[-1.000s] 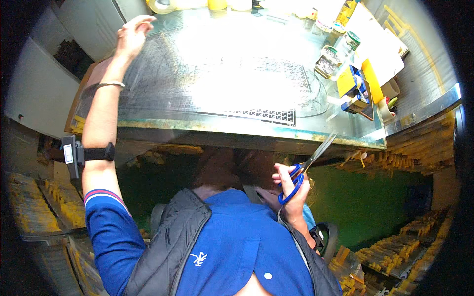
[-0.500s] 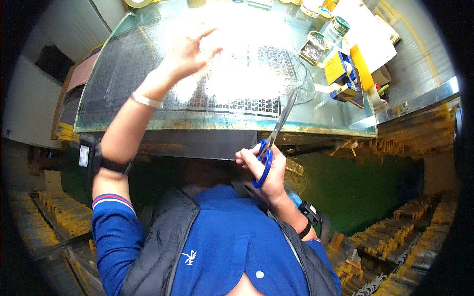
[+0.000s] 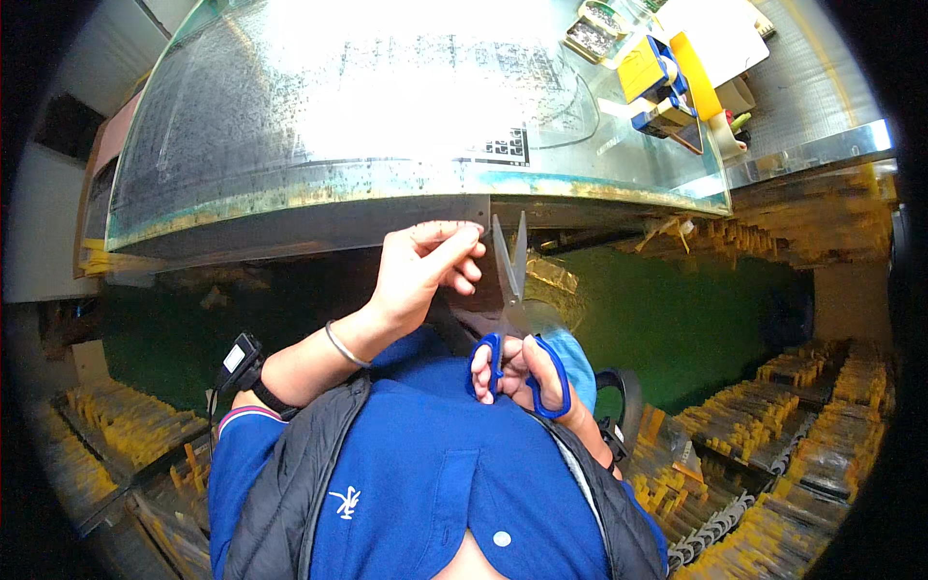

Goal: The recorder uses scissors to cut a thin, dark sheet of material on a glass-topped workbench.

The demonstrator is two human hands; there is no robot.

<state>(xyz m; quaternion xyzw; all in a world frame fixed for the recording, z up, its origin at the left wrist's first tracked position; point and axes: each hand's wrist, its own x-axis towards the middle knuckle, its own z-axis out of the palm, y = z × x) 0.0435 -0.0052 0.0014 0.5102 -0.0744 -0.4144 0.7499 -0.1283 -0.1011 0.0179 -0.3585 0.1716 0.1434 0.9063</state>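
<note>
A dark, see-through film sheet (image 3: pixel 329 220) lies over the glass table top and hangs past its front edge. My left hand (image 3: pixel 418 269) is closed in a pinch at the sheet's lower right corner, thumb against the forefinger. In my right hand (image 3: pixel 530 372) are blue-handled scissors (image 3: pixel 512 295), my fingers through both loops. The scissors' blades stand apart and point away from me, just right of the left fingertips and the sheet's side edge. I cannot tell whether a blade touches the sheet.
The glass table (image 3: pixel 619 188) glows brightly from below, washing out its middle. At its right stand a yellow and blue tape dispenser (image 3: pixel 657 82) and a tray of small dark pieces (image 3: pixel 594 34). Racks with many yellow-tabbed sleeves (image 3: pixel 812 377) stand low on the right, others low on the left.
My left hand has come back from over the lit table to the sheet's corner. The right hand has turned the scissors upright, and their blades have opened.
</note>
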